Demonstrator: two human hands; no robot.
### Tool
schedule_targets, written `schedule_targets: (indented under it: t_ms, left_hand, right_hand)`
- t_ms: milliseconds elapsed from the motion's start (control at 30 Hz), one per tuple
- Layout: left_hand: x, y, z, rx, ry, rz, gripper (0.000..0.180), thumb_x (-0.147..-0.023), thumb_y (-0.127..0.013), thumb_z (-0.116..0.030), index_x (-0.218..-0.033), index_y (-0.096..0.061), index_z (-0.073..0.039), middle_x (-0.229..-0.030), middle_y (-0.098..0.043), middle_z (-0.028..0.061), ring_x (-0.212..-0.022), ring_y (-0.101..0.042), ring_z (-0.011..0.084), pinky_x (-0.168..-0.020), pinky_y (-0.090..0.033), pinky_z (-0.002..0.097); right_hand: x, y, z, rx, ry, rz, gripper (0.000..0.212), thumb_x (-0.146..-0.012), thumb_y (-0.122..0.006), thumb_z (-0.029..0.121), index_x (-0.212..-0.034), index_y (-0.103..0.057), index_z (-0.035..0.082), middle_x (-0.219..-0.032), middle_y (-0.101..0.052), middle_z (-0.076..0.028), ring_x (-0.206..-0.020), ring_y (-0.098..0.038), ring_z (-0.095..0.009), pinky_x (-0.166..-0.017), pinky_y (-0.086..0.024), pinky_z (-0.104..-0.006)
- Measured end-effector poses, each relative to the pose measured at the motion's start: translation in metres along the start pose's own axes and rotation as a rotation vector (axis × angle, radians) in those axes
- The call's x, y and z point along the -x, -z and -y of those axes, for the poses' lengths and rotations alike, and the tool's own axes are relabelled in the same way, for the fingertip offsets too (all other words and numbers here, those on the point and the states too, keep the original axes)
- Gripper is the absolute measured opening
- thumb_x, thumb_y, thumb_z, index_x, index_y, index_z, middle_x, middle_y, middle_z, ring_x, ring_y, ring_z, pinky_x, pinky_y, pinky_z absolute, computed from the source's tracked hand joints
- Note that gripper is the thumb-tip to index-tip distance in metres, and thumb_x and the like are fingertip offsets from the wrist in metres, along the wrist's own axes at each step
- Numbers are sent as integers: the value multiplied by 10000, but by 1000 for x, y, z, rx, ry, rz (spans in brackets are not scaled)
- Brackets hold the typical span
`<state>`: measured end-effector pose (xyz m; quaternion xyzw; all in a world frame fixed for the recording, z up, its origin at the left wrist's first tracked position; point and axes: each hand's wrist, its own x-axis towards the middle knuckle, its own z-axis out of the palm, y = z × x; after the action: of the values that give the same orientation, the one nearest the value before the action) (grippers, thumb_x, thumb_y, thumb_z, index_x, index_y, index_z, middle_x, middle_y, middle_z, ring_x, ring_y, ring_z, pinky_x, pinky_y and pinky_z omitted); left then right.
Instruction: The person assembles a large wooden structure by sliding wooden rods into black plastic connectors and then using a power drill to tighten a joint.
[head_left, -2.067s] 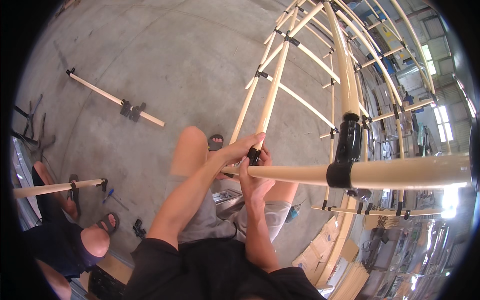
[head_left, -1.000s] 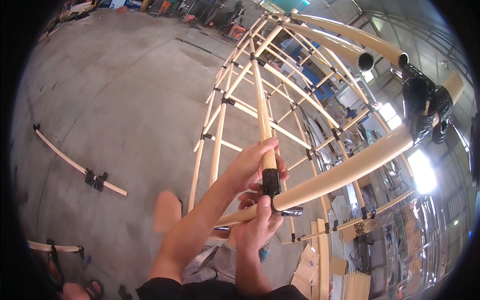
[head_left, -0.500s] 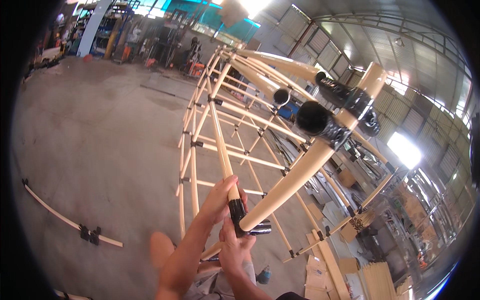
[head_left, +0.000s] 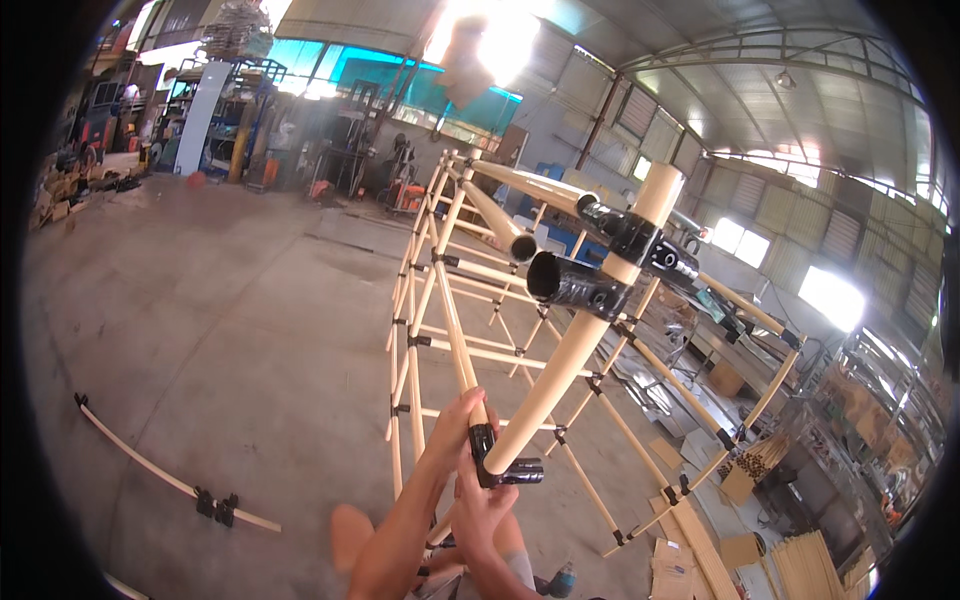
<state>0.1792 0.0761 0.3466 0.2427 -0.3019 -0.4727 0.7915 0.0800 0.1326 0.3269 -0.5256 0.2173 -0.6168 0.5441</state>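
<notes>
My left hand (head_left: 452, 435) is wrapped round a long beige pipe (head_left: 455, 325) just above a black pipe joint (head_left: 482, 440). Below it, my right hand (head_left: 484, 505) closes round the lower part of that joint. From the joint an upright beige pole (head_left: 545, 400) rises, leaning to the right. Near its top sits a black connector (head_left: 572, 284) with an open socket facing left. Close to that socket is the open end of another beige pipe (head_left: 497, 218), apart from it. A second black connector (head_left: 632, 238) sits higher on the pole, meeting another pipe.
The pipe frame (head_left: 505, 348) extends ahead with several black joints. A loose pipe with black joints (head_left: 215, 507) lies on the floor at left. Cardboard (head_left: 675, 570), a bottle (head_left: 562, 580) and bundled pipes (head_left: 765, 465) are at right. Shelves (head_left: 235, 125) stand far back.
The view has tilted upward, so the frame appears lower. The pole's top has shifted left, and its socket is nearer the open pipe end. Both hands keep their hold.
</notes>
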Motion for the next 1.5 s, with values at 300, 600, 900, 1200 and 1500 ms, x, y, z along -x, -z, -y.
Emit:
schedule_targets:
  t_ms: [300,600,900,1200,1500]
  left_hand:
    - [6,-3,1,99,28,42,298,-982,-504,-328,-916,-484,-38,-668,-625,125,-600,-651,238,-578,-552,354]
    - [7,-1,-5,82,51,99,295,-971,-501,-339,-973,-470,-46,-669,-619,136,-612,-644,287,-650,-561,404]
    - [17,-17,-25,0,137,-48,274,-998,-433,-278,-992,-443,-4,-671,-621,149,-618,-663,284,-631,-564,392]
    - [18,-18,-25,-16,178,-40,281,-996,-470,-310,-1002,-451,-31,-700,-628,142,-642,-684,311,-593,-547,388]
    - [14,-17,-29,44,223,-43,269,-1005,-453,-317,-987,-409,-53,-683,-601,120,-621,-668,301,-596,-561,410]
  right_hand:
    - [0,-9,26,-118,-75,33,288,-849,-679,-40,-1117,-575,-42,-747,-639,-63,-559,-572,-90,-500,-413,-214]
    - [0,8,12,-33,-120,38,135,-878,-645,-11,-962,-541,7,-647,-519,-26,-487,-462,-82,-443,-353,-233]
    - [1,8,6,95,-102,-28,138,-863,-690,-14,-891,-558,18,-663,-537,11,-504,-475,-57,-441,-356,-223]
    - [8,17,-8,228,-27,-39,140,-872,-694,-23,-848,-561,15,-654,-547,15,-526,-477,-44,-451,-355,-219]
    - [2,12,-1,166,-75,63,125,-899,-650,-31,-855,-539,5,-649,-534,-6,-506,-479,-70,-444,-352,-231]
